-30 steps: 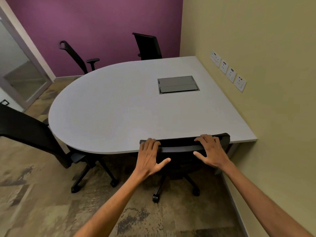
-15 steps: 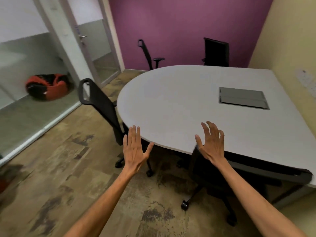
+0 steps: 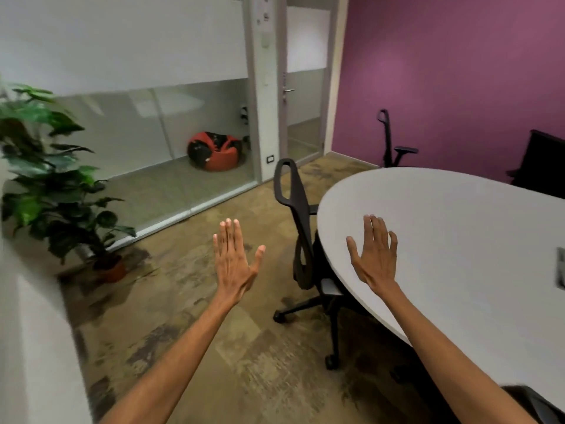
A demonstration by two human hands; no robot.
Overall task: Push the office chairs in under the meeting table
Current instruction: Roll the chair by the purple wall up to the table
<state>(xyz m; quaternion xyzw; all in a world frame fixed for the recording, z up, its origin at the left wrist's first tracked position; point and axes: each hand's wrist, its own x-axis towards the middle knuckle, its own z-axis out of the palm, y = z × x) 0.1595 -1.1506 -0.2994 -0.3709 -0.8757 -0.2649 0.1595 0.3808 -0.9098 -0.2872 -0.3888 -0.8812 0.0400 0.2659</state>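
A white meeting table (image 3: 458, 240) with a rounded end fills the right side. At that end stands a black office chair (image 3: 298, 228), backrest upright and seat partly under the table edge. My left hand (image 3: 234, 261) hovers open over the floor, left of this chair and apart from it. My right hand (image 3: 374, 258) is open above the table edge, just right of the backrest. A second black chair (image 3: 389, 142) stands by the purple wall, a third (image 3: 541, 160) at the far right. A corner of the chair nearest me (image 3: 532, 405) shows at bottom right.
A potted plant (image 3: 52, 185) stands at the left by a white wall (image 3: 30, 347). Glass partitions and a door (image 3: 305, 87) close the far side, with a red beanbag (image 3: 214, 151) behind the glass. Patterned floor (image 3: 189, 301) lies open between the plant and the chair.
Both hands let go of the near chair's backrest and opened. The view swung left, bringing the chair at the table's rounded end between my hands.
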